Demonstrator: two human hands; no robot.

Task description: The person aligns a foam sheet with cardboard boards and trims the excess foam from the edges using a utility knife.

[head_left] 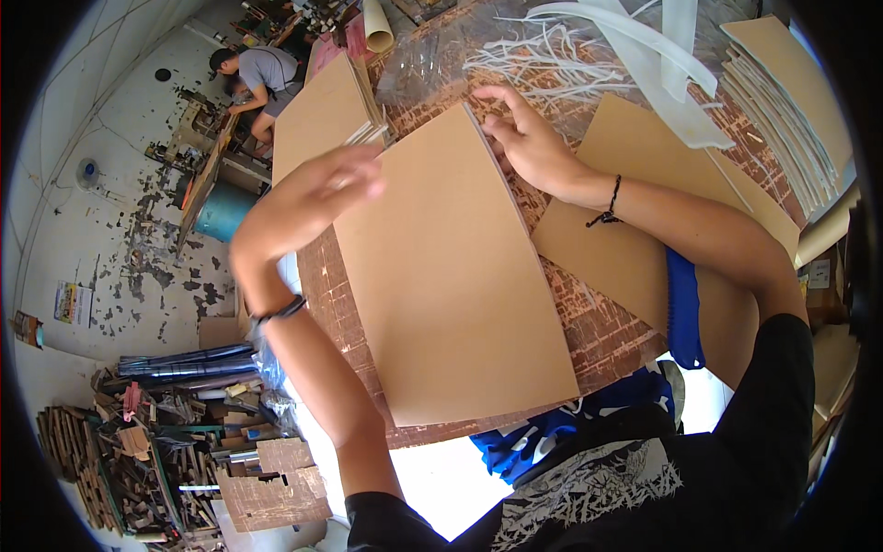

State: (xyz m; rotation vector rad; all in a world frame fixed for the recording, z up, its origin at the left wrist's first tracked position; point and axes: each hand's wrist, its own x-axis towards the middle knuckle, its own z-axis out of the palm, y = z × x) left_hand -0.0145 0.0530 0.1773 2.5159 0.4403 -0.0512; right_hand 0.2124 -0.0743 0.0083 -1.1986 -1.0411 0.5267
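A large tan cardboard sheet (pixel 455 276) lies on the scratched brown table (pixel 602 313), its near edge at the table's front. My left hand (pixel 326 189) is over the sheet's far left edge, beside a stack of tan boards (pixel 313 110). Motion smears its fingers, so I cannot tell whether they touch anything. At the sheet's far right corner is my right hand (pixel 533 147), index finger stretched out and the other fingers loosely bent. Nothing shows in its grasp. Another tan board (pixel 612 216) lies askew under my right forearm.
Thin white offcut strips (pixel 552 60) and wider white strips (pixel 644 69) lie at the far side. A board stack (pixel 777 120) stands far right. Blue cloth (pixel 682 308) hangs by my right arm. Scrap wood (pixel 156 451) fills the left floor; a person (pixel 262 78) works beyond.
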